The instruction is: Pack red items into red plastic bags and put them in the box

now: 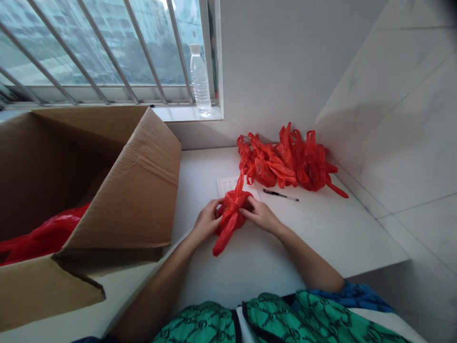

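Note:
A red plastic bag with its handles knotted together sits between my hands on the white table. One twisted end points away from me, the other towards me. My left hand is closed on the bag's left side, its thumb near the knot. On the other side, my right hand grips it with the thumb against the knot and the fingers behind. What the bag contains is hidden. A sheet of paper with writing lies partly under the bag, and a black pen rests to its right.
Several knotted red bags are bunched along the wall at the back right. A large open cardboard box stands at the left, with red plastic inside. On the windowsill is a clear bottle. A tiled wall bounds the table's right.

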Action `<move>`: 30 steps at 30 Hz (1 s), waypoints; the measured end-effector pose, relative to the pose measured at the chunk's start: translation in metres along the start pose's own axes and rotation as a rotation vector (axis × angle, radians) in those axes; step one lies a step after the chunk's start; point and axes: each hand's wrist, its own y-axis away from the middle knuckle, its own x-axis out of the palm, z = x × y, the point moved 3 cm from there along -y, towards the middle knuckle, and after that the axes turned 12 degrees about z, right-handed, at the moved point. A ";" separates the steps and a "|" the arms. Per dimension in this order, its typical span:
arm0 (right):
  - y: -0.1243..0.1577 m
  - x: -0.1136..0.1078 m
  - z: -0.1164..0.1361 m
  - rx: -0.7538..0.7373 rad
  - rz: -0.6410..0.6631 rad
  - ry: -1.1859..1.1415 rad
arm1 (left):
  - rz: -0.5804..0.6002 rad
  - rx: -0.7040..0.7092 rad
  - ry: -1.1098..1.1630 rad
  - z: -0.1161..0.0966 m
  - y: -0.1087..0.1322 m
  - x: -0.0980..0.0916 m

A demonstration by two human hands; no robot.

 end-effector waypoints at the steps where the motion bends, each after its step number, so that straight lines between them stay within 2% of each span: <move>1: -0.002 0.007 0.002 -0.019 0.001 -0.029 | -0.023 0.020 -0.046 -0.002 0.001 0.000; 4: -0.005 0.009 0.005 -0.069 -0.100 -0.112 | -0.170 0.042 0.032 -0.006 0.004 -0.006; 7: -0.001 -0.010 0.000 -0.068 -0.218 -0.202 | -0.276 0.036 0.192 -0.002 0.004 -0.018; 10: 0.004 -0.026 -0.006 -0.016 -0.102 -0.100 | -0.228 -0.003 0.172 0.003 0.003 -0.024; 12: 0.006 -0.033 -0.007 0.013 -0.109 0.017 | -0.258 -0.038 0.086 0.001 0.004 -0.026; 15: 0.006 -0.034 0.004 -0.037 -0.375 0.170 | -0.384 0.045 -0.149 -0.019 0.006 -0.022; 17: 0.000 -0.020 0.015 -0.110 -0.447 0.302 | -0.346 0.148 -0.346 -0.036 0.002 -0.009; 19: -0.011 0.001 0.020 -0.138 -0.376 0.434 | -0.220 0.193 -0.511 -0.043 -0.005 0.008; 22: -0.024 0.029 0.009 -0.069 -0.260 0.573 | -0.083 0.109 -0.650 -0.030 -0.015 0.029; 26: -0.028 0.043 -0.012 0.009 -0.238 0.658 | -0.072 0.030 -0.699 -0.005 -0.018 0.037; 30: -0.026 0.045 -0.018 0.025 -0.226 0.678 | -0.096 0.055 -0.710 -0.001 -0.016 0.037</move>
